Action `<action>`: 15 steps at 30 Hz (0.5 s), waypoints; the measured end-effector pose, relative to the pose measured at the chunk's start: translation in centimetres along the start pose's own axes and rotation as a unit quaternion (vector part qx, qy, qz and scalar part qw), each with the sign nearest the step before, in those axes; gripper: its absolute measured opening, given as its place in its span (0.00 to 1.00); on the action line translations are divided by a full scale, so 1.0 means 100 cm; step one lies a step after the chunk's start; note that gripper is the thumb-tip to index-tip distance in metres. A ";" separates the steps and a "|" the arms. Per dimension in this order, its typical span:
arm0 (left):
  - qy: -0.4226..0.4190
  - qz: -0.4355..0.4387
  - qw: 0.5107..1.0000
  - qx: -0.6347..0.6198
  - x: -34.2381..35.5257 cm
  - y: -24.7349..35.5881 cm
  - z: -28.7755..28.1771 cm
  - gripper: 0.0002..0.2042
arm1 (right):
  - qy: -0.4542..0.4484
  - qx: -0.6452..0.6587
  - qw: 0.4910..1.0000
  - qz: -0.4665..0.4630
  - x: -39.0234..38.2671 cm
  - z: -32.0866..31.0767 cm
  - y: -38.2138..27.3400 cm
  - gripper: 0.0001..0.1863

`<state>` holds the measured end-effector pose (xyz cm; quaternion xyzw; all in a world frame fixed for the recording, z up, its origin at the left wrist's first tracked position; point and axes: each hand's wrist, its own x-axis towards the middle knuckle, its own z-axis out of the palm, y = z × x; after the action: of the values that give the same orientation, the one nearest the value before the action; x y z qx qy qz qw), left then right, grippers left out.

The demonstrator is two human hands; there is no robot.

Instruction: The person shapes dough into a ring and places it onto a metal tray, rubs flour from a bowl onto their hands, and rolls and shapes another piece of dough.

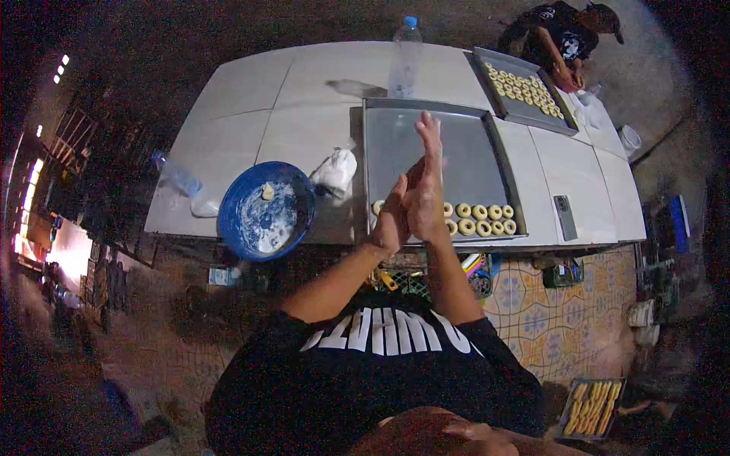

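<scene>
My left hand (391,220) and my right hand (427,194) are pressed palm to palm above a large grey metal tray (456,144). Flour whitens the skin of both. The right fingers stretch out straight, away from me; the left ones lie flat against the right palm and are partly hidden by it. Whether anything is between the palms is hidden. Along the tray's near edge sit pale dough rings (480,212) in two rows, some behind my hands. Left of the tray stands a blue basin (234,216) with flour and a small dough lump (268,191) inside.
A white bag (335,172) lies between basin and tray. A clear bottle (407,61) stands behind the tray; a phone (565,218) lies right. Beyond, another person (566,38) works by a second tray (525,110) of rings. A tray of long dough pieces (591,409) is low at right.
</scene>
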<state>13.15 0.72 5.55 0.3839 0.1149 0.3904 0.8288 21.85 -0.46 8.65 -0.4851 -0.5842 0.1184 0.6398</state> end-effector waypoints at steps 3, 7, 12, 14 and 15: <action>0.051 0.017 0.979 -0.195 0.018 0.013 -0.024 0.34 | -0.076 -0.149 0.985 -0.046 -0.008 0.008 0.028 0.40; -0.014 0.146 0.988 0.050 0.029 0.016 -0.055 0.37 | -0.122 0.007 0.992 -0.027 -0.035 0.034 0.002 0.46; -0.038 0.052 0.992 0.104 0.010 -0.013 -0.042 0.35 | -0.063 -0.116 0.991 -0.033 0.000 0.015 0.024 0.43; 0.020 -0.002 0.975 -0.221 0.009 -0.007 -0.040 0.34 | -0.084 -0.150 0.984 -0.042 -0.004 0.007 0.037 0.37; -0.020 0.014 0.968 -0.249 0.013 0.003 -0.047 0.35 | -0.116 -0.148 0.981 -0.048 -0.012 0.012 0.039 0.37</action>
<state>11.55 4.37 2.78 0.1747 -0.0076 0.4109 0.8947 22.08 1.21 4.72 -0.5293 -0.6879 0.0552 0.4935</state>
